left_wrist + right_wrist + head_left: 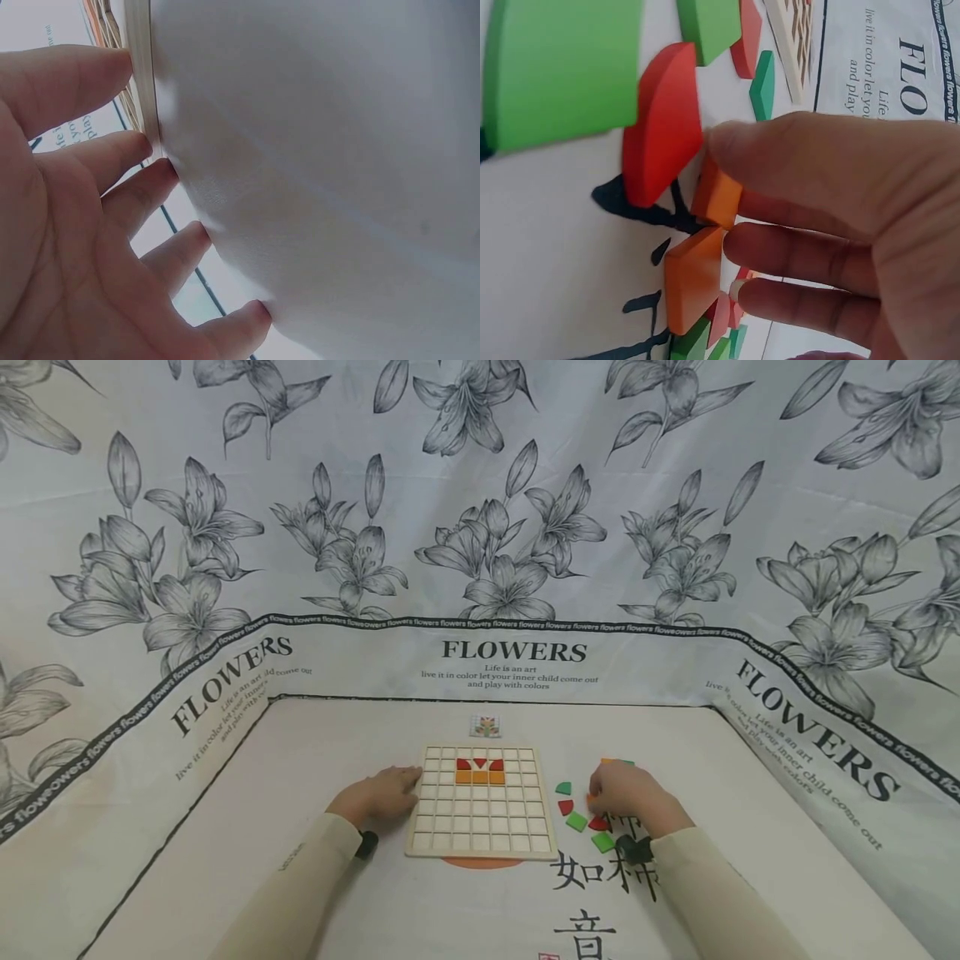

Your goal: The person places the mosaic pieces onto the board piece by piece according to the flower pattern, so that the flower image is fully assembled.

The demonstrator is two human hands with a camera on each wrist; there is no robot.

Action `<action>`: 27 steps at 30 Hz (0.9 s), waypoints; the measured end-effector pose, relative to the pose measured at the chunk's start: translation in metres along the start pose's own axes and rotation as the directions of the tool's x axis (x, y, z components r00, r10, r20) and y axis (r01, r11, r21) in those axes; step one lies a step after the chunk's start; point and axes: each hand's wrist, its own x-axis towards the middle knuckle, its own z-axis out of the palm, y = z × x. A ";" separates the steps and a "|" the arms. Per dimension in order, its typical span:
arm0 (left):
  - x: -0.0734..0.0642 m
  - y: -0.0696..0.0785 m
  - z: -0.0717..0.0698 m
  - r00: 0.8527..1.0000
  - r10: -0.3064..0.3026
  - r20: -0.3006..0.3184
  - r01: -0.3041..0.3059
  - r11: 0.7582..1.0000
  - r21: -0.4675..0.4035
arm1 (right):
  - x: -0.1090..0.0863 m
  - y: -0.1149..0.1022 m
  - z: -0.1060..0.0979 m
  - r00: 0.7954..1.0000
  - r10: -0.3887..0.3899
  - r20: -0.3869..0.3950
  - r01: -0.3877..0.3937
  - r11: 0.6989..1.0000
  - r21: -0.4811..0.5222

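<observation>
Wide tabletop (360, 735), left hand (378, 795) at board (482, 841) edge

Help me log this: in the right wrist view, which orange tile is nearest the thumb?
The upper orange tile, just under the thumb of the right hand, beside a red piece; the lower orange tile lies farther off.

Pale fabric walls (615, 431) printed with grey line-drawn lilies enclose three sides of a white tabletop (337, 727). Along their lower part, a black-edged band (360, 660) repeats "FLOWERS". Black Chinese characters (585, 928) mark the tabletop under soft, muted light.
</observation>
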 end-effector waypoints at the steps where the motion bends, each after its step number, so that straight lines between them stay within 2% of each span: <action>1: 0.000 0.000 0.000 1.000 0.000 0.001 0.000 1.000 -0.001 | 0.000 0.000 0.000 1.000 0.003 0.000 -0.003 1.000 0.005; 15: 0.001 -0.001 0.000 1.000 -0.009 0.000 0.009 1.000 0.005 | -0.001 -0.001 0.004 0.999 0.008 -0.042 -0.008 1.000 0.008; 27: -0.001 0.002 -0.001 1.000 0.001 0.009 -0.001 1.000 -0.031 | -0.001 -0.025 -0.004 0.986 -0.081 -0.147 0.095 0.991 0.092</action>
